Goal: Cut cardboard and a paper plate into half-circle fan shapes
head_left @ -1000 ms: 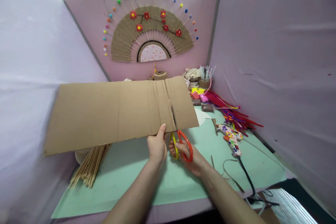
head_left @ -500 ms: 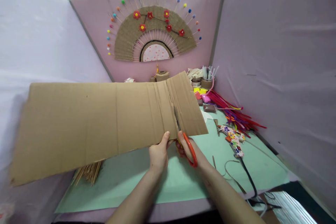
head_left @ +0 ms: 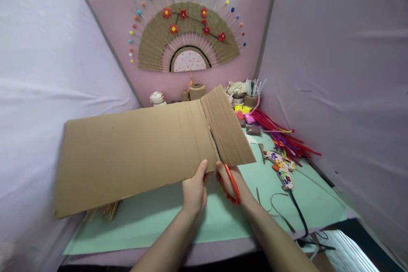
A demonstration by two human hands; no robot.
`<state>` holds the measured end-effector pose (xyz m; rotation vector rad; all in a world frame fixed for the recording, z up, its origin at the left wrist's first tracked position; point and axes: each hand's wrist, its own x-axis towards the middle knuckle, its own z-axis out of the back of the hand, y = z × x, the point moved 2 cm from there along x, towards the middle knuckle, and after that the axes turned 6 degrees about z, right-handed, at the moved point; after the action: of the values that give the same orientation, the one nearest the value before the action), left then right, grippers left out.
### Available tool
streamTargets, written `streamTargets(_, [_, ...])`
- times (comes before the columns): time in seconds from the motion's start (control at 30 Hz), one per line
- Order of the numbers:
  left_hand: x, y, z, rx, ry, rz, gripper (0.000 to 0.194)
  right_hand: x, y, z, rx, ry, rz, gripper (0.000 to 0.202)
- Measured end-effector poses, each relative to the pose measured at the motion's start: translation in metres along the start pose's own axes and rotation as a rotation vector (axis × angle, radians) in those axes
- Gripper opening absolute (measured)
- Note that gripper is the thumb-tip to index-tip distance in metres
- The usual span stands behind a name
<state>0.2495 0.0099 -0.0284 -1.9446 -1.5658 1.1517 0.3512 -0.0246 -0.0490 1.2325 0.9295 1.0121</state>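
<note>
A long brown sheet of cardboard [head_left: 137, 148] is held up above the table, tilted down to the left. My left hand [head_left: 195, 187] pinches its lower edge, thumb on the front face and fingers hidden behind. Just right of it, my right hand [head_left: 228, 180] is closed round a pair of scissors [head_left: 234, 185] with red-orange handles. One dark blade lies across the front of the cardboard, along a slit near its right end. To the right of the slit, the narrow end flap [head_left: 228, 125] bends away but stays attached near the top.
Behind stand twine rolls [head_left: 196, 92] and a white-lidded container [head_left: 157, 98]. Coloured pipe cleaners [head_left: 287, 136] and a flower-patterned glue gun [head_left: 282, 165] with a black cord lie at right. Thin sticks [head_left: 106, 211] show under the cardboard. A decorated fan [head_left: 188, 36] hangs on the back wall.
The cardboard's left end has swung inward to the right, its upper left corner lower, uncovering the white-lidded container. Both hands keep their grip, and the scissors stay in the slit.
</note>
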Motion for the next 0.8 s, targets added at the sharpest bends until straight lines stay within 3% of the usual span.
streamTargets(0.17, [0.001, -0.001, 0.005, 0.075, -0.007, 0.062, 0.028, -0.004, -0.006, -0.004, 0.106, 0.028, 0.002, 0.067])
streamTargets(0.4, [0.0, 0.002, 0.025, 0.429, -0.037, 0.069, 0.032, -0.003, -0.005, 0.002, -0.045, 0.088, -0.077, 0.076])
streamTargets(0.67, [-0.009, 0.001, 0.008, 0.134, -0.037, 0.056, 0.035, -0.002, 0.004, 0.005, -0.006, 0.079, -0.069, 0.072])
streamTargets(0.8, [-0.013, -0.002, 0.003, 0.071, 0.015, 0.094, 0.032, 0.0, 0.0, -0.001, 0.306, 0.18, -0.116, 0.071])
